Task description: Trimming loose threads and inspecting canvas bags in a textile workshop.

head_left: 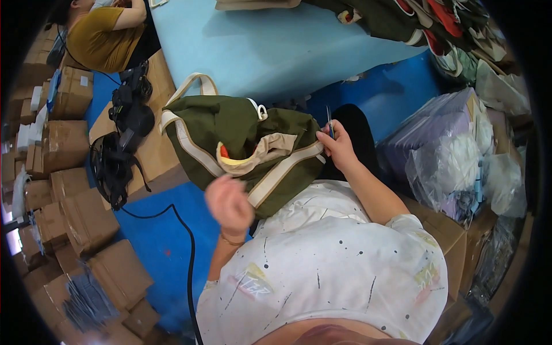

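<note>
A dark green cloth bag (215,123) with cream webbing straps lies across my lap. A beige flap with yellow trim and a bit of red shows at its middle, and a white cord loop at its top. My right hand (340,146) is closed around small scissors (329,119), blades pointing up, at the bag's right edge by the end of a strap. My left hand (230,204) is just in front of the bag's lower edge, near the flap. Motion smears its fingers, so whether it holds anything does not show.
A light blue covered table (241,46) stands ahead, with more green bags (382,20) at its far right. Black headgear and cables (123,126) rest on a board at left. Cardboard boxes (86,215) line the left; plastic-wrapped stacks (443,146) stand right. Another person (98,37) sits far left.
</note>
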The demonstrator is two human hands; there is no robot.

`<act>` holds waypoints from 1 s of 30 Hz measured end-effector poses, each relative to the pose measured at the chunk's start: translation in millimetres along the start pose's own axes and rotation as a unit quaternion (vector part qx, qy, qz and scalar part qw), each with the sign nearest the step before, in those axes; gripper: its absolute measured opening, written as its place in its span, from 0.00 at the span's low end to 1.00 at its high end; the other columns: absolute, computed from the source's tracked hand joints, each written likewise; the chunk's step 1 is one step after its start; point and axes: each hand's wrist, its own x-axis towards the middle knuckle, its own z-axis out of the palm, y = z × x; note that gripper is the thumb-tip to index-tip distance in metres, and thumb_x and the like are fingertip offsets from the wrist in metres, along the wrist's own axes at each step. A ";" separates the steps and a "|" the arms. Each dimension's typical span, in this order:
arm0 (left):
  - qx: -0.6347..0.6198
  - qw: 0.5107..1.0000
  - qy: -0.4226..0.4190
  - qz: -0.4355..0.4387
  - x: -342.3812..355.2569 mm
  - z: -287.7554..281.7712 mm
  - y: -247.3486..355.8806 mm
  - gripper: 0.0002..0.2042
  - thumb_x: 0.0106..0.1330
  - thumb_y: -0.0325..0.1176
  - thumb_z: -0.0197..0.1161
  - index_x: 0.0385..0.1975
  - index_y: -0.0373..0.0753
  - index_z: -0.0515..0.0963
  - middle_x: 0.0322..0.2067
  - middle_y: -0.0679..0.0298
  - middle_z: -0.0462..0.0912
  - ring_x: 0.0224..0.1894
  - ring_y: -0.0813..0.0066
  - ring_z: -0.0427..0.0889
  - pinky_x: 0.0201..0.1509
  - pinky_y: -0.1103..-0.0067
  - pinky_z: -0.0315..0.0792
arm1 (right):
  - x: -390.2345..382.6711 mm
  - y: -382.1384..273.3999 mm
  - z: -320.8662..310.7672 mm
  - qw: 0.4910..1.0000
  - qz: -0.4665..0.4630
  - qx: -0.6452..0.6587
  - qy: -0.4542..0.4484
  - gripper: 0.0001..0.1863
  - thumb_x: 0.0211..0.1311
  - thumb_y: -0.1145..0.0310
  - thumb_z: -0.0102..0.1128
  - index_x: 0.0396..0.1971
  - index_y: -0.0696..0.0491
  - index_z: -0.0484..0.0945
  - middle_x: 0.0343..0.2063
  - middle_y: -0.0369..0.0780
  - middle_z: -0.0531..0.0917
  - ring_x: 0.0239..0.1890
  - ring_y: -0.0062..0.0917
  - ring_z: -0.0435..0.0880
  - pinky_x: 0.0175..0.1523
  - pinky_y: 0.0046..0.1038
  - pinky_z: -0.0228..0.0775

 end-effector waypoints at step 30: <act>-0.247 0.857 -0.324 -0.317 67.1 37.7 12.4 0.12 0.58 0.34 0.63 0.37 0.34 0.74 0.29 0.56 0.80 0.29 0.62 0.79 0.35 0.75 0.72 | -39.9 -45.4 0.9 0.987 -0.089 -0.043 -0.124 0.14 0.52 0.73 0.65 0.30 0.49 0.65 0.28 0.32 0.75 0.17 0.08 0.65 0.18 0.12 0.54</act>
